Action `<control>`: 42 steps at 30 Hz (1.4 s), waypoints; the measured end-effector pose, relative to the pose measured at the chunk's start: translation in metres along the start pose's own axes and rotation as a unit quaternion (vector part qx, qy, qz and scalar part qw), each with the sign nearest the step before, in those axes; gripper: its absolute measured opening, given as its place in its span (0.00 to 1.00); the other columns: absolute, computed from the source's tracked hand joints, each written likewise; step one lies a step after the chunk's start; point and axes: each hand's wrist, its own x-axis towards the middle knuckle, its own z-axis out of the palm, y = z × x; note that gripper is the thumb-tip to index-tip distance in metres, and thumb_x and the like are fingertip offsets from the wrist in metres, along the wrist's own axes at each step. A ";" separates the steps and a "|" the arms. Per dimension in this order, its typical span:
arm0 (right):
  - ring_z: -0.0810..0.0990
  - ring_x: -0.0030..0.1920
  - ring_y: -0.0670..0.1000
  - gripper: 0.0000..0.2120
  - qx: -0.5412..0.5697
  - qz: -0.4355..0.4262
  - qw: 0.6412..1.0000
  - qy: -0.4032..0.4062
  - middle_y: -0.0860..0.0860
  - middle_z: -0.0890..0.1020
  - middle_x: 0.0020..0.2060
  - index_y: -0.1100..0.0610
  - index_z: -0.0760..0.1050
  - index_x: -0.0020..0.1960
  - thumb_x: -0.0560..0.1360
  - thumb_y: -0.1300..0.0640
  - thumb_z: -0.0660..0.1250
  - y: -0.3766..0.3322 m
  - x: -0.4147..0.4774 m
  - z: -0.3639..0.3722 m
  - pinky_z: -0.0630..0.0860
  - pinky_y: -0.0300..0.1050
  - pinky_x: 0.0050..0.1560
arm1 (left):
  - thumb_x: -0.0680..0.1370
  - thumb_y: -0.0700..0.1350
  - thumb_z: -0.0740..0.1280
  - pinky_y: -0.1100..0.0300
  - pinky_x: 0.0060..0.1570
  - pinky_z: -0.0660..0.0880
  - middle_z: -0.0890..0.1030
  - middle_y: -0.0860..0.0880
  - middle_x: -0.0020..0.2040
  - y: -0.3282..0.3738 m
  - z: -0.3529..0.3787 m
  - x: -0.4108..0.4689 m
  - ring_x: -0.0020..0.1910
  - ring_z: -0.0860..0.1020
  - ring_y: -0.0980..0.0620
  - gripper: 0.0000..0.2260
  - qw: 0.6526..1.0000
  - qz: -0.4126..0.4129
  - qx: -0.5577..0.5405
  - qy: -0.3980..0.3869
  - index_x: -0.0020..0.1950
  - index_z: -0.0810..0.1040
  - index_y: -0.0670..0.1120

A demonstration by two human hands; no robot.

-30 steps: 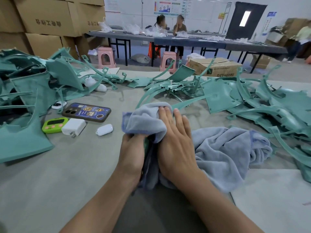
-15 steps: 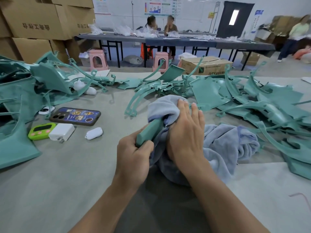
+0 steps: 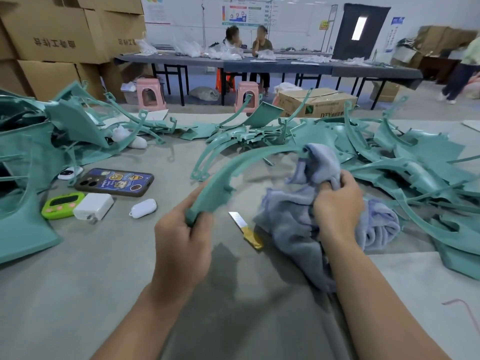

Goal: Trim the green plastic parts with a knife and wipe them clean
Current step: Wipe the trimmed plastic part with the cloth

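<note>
My left hand (image 3: 185,229) grips the near end of a long curved green plastic part (image 3: 231,170), which arcs up and to the right above the table. Its far end disappears into a grey-blue cloth (image 3: 293,216). My right hand (image 3: 337,201) clutches a bunched fold of that cloth, the rest of which lies heaped on the table. A knife (image 3: 245,229) with a bare blade and gold handle lies flat between my hands, touched by neither.
Piles of green plastic parts lie at the left (image 3: 39,141), the far middle (image 3: 249,136) and the right (image 3: 415,172). A phone (image 3: 115,181), a green timer (image 3: 62,205), a white charger (image 3: 93,206) and a small white case (image 3: 143,208) sit left of my hands.
My right hand has slid the cloth along the part toward its far end, baring most of the arc. The knife on the table has come into view.
</note>
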 end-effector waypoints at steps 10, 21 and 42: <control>0.87 0.50 0.58 0.20 0.353 0.345 0.801 -0.338 0.63 0.86 0.52 0.67 0.79 0.60 0.80 0.51 0.67 -0.031 -0.050 0.014 0.85 0.48 0.42 | 0.64 0.37 0.65 0.52 0.79 0.54 0.69 0.54 0.77 -0.005 0.006 0.004 0.79 0.60 0.55 0.38 0.900 0.207 0.220 -0.315 0.75 0.72 0.53; 0.87 0.37 0.53 0.10 0.378 0.361 0.821 -0.229 0.59 0.88 0.45 0.63 0.81 0.55 0.78 0.57 0.71 -0.028 -0.048 0.019 0.82 0.43 0.30 | 0.72 0.43 0.74 0.51 0.67 0.75 0.81 0.49 0.66 -0.010 0.002 0.018 0.64 0.80 0.49 0.27 0.880 -0.341 -0.312 -0.111 0.71 0.74 0.46; 0.76 0.35 0.45 0.14 0.113 -0.076 0.989 -0.049 0.45 0.80 0.35 0.45 0.76 0.48 0.77 0.64 0.61 -0.020 -0.032 -0.005 0.74 0.42 0.36 | 0.83 0.41 0.63 0.58 0.44 0.82 0.87 0.50 0.51 -0.020 -0.014 0.032 0.52 0.86 0.51 0.07 0.846 -0.331 -0.390 0.151 0.58 0.80 0.45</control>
